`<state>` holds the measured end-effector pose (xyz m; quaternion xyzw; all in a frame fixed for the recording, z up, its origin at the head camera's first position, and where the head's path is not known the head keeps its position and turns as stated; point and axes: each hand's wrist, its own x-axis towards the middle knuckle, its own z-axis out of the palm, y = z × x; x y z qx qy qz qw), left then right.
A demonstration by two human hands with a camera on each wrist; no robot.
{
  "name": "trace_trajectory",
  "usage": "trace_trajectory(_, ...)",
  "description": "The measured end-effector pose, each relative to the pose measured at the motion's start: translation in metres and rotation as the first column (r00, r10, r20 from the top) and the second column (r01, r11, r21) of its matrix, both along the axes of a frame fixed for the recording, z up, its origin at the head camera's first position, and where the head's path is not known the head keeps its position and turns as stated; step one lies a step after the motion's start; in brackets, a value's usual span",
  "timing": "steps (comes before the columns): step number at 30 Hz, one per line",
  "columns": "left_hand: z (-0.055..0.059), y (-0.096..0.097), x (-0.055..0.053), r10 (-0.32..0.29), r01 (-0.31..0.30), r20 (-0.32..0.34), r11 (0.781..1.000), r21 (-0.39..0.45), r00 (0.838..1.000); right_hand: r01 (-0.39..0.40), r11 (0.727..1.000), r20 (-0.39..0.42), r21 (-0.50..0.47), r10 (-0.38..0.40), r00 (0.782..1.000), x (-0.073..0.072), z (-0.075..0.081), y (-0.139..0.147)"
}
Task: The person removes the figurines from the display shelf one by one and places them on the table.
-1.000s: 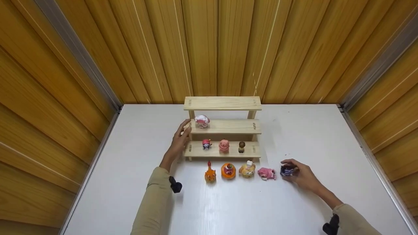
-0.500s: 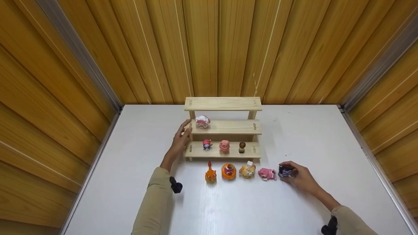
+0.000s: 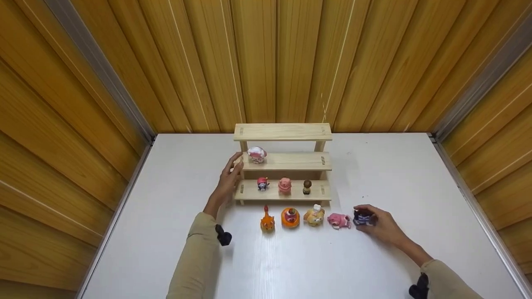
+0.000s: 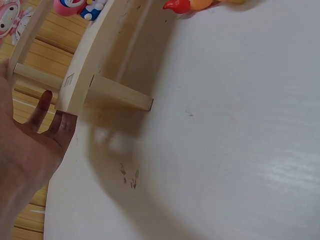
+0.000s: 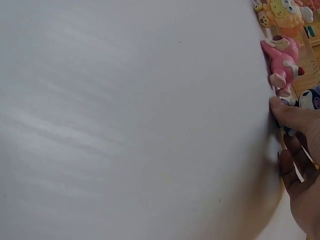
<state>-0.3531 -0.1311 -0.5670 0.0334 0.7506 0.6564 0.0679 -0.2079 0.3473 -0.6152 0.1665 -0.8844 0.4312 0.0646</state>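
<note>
Your right hand point(image 3: 383, 224) has a closed grip, thumb and fingers pinching the dark figurine point(image 3: 363, 218) at the right end of the tabletop point(image 3: 299, 265) row, just beside the pink figurine point(image 3: 339, 221). Your left hand point(image 3: 229, 176): grip loose, fingers relaxed against the wooden shelf's point(image 3: 295, 160) left end.

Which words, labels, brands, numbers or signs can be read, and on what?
No readable text shows.
Wooden shelf: no lettering visible.
Table: dark smudges, no letters.
Toy figures: too small to rule out tiny print; the right hand partly covers the dark figure.
</note>
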Motion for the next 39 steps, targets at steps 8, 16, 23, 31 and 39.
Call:
trace_trajectory(8,0.001,0.0,0.0,0.001,-0.001,0.001,1.0,0.013,1.0,0.0,0.999,0.02,0.046,-0.001,1.0,0.002,0.006,0.007)
trace_trajectory(16,-0.001,0.001,0.0,0.008,-0.008,0.002,1.0,0.006,1.0,-0.022,0.998,0.008,0.053,0.021,1.0,0.004,0.009,0.022)
trace_trajectory(23,0.0,0.001,0.0,-0.005,0.005,0.01,1.0,0.028,1.0,-0.007,0.999,0.018,0.048,0.006,1.0,-0.004,0.018,0.036)
trace_trajectory(31,0.0,0.002,0.0,-0.022,0.022,0.019,0.999,0.033,1.0,0.01,0.999,0.012,0.053,-0.01,1.0,-0.02,0.036,0.044)
trace_trajectory(39,-0.002,0.001,0.0,0.005,-0.005,-0.001,1.0,0.009,1.0,-0.011,0.998,-0.007,0.058,0.012,1.0,-0.042,0.061,0.035)
